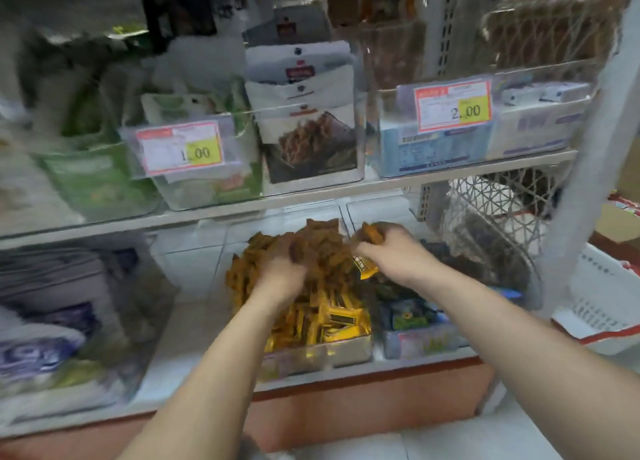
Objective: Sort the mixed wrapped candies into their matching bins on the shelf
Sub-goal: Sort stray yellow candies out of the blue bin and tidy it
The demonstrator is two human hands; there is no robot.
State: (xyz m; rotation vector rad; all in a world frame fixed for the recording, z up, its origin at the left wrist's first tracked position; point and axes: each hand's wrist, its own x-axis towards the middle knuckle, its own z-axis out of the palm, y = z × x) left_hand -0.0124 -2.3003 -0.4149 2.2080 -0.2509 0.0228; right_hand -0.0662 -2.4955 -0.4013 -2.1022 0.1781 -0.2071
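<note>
A red-orange base panel (363,404) runs along the foot of the shelving, and above it lies the white lower shelf (194,324), with pale tiled wall behind. Two bare forearms reach in from below. On this shelf, at the front and centre, stands a clear plastic bin (346,352) heaped with yellow-and-black wrapped candies (332,317), the pile rising brown-orange toward the back. The left hand (280,276) is sunk into the heap; its fingers are blurred and half buried, so whether they grip cannot be told. The right hand (391,251) is over the bin's far right side, fingers curled round a handful of brown-orange wrapped candies (372,233), with one yellow wrapped candy (363,267) hanging under the palm. Just right of the bin sits a second clear bin (422,341) of blue-and-green wrapped sweets (408,317). Soft grey and blue-white packs (45,321) are stacked at the left. At the right are a white lattice basket (495,210) and a white plastic crate (602,307). The upper shelf (311,196) carries clear bins of green packets (97,182), white pouches picturing a brown snack (308,140) and blue-white boxes (433,147), with price labels reading 1.00 (180,147) and 2.00 (453,104)
</note>
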